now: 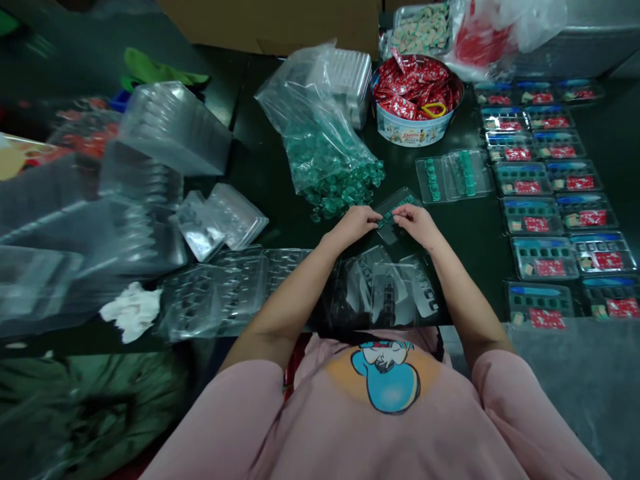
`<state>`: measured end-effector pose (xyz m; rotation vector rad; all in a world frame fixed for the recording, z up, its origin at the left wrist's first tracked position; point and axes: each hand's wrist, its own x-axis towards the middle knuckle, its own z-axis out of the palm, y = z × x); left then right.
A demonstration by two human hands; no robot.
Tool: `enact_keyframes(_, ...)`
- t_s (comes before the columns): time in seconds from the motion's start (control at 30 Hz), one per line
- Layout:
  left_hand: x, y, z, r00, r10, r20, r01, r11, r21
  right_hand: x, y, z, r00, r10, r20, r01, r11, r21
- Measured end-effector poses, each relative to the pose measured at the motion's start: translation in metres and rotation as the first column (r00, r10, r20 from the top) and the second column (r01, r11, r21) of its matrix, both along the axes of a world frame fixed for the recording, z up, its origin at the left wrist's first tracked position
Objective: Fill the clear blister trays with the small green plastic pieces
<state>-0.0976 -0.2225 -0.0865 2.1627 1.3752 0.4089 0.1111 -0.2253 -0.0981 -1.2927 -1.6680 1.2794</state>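
Observation:
A clear plastic tray (400, 233) lies tilted on the dark table between my hands, with several small green translucent pieces (409, 200) in a row in its slots. My left hand (356, 225) is at the tray's left side, thumb and fingertips pinched on a small green piece. From the other side, my right hand (419, 223) reaches over the tray with its fingertips pinched together; what they hold is too small to make out. Just beyond my left hand, loose green pieces (345, 183) spill from a clear plastic bag (305, 113).
Two filled trays (453, 177) lie to the right. A round tin (413, 130) holds red packets. Packed trays with pens and red packets (537, 207) stand in columns at far right. Stacked clear trays (175, 127) fill the left; empty ones (240, 287) line the front edge.

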Motion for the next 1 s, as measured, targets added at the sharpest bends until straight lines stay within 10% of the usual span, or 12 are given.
enact_keyframes(0.47,-0.006,0.006,0.0,0.997,-0.012,0.076,0.018,0.996,-0.084,-0.009,-0.008,0.01,0.962,0.018,0.274,-0.045,0.995,0.094)
enact_keyframes(1.0,0.001,0.006,0.004,0.997,-0.04,-0.059,0.039,0.999,-0.02,-0.044,-0.027,0.023,0.612,0.113,0.783,-0.22,0.975,0.031)
